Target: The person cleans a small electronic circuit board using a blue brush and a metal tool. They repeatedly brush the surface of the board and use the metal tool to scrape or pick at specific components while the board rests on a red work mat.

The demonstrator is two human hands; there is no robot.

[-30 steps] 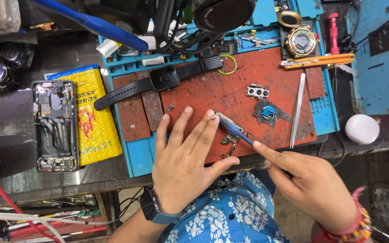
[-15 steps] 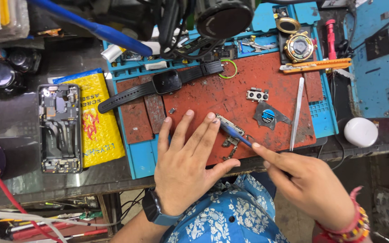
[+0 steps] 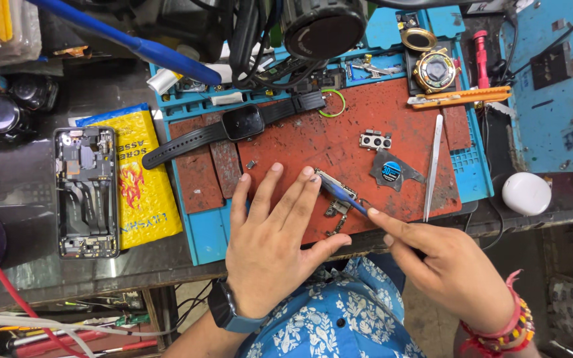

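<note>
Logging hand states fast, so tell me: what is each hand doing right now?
Left hand: open, fingers pressing a small metal part on the mat.
Right hand: closed, holding a blue-handled tool.

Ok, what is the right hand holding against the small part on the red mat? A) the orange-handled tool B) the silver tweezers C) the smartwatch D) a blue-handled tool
D: the right hand has a thin blue-handled tool in its grip, tip at the small metal part under the left hand fingertips; the silver tweezers lie apart on the mat.

The red mat (image 3: pixel 339 132) looks matt, scuffed rubber; the tweezers (image 3: pixel 432 166) are bright metal; the yellow pouch (image 3: pixel 142 179) is glossy, probably plastic film.
</note>
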